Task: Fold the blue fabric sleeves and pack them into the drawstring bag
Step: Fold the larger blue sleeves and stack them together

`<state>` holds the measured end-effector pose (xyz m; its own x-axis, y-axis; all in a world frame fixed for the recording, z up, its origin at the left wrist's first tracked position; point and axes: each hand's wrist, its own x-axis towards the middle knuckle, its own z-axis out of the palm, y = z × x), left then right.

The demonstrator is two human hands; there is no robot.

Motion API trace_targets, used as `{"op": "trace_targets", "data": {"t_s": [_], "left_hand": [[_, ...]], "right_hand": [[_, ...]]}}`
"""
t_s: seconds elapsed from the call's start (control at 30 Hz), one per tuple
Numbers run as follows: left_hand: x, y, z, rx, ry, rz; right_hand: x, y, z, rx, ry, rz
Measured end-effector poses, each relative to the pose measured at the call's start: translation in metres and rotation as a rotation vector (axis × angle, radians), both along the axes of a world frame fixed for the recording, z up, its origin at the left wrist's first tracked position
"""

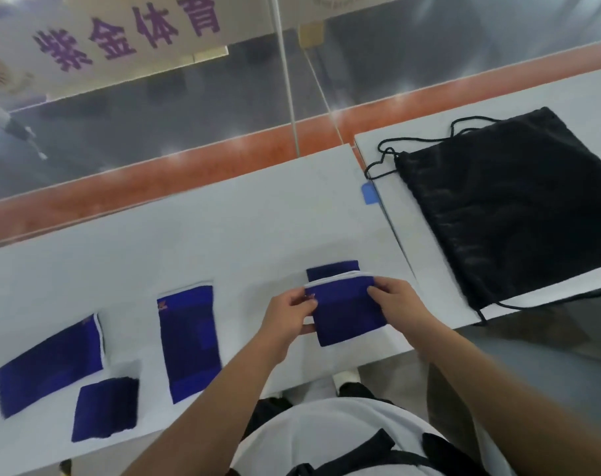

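A blue fabric sleeve with a white edge [347,310] is folded over on itself near the table's front edge. My left hand [288,316] pinches its left side and my right hand [396,298] grips its upper right corner. Its lower layer [331,269] sticks out behind the fold. Three more blue sleeves lie flat to the left: an upright one [187,341], a slanted one [50,364] and a small one [105,412] nearest me. The black drawstring bag [511,204] lies flat on the right-hand table, cords [383,159] trailing toward its far left corner.
Two white tables [223,218] meet at a seam with a blue tape tab [370,194]. An orange floor band [189,176] runs beyond the far edge. A white banner with purple characters [127,32] hangs behind. My white shirt and black straps fill the bottom.
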<state>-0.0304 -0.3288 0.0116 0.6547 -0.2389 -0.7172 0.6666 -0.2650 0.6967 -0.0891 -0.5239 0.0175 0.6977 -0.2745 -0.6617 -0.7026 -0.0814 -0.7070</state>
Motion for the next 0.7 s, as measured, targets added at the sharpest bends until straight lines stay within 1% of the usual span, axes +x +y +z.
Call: {"op": "trace_targets", "data": {"t_s": [0.13,0.27,0.33,0.4,0.47,0.57,0.7], "left_hand": [[0.014,-0.015,-0.004,0.018,-0.035,0.078],[0.025,-0.022,-0.015,0.043,-0.061,0.152],[0.029,-0.023,-0.024,0.093,-0.093,0.179],[0.031,-0.024,-0.033,0.172,-0.144,0.174],[0.030,-0.023,-0.038,0.231,-0.185,0.162],[0.025,-0.024,-0.041,0.272,-0.257,0.123],[0.018,-0.027,-0.046,0.292,-0.337,0.053]], "right_hand": [[0.029,-0.015,-0.001,0.006,-0.005,0.018],[0.044,-0.022,-0.019,-0.076,0.028,0.013],[0.047,-0.021,-0.029,-0.094,0.049,0.009],[0.047,-0.017,-0.036,-0.108,0.067,-0.005],[0.046,-0.012,-0.039,-0.171,0.074,-0.003],[0.041,-0.009,-0.043,-0.320,0.069,0.071],[0.034,-0.010,-0.049,-0.427,0.038,0.160]]}}
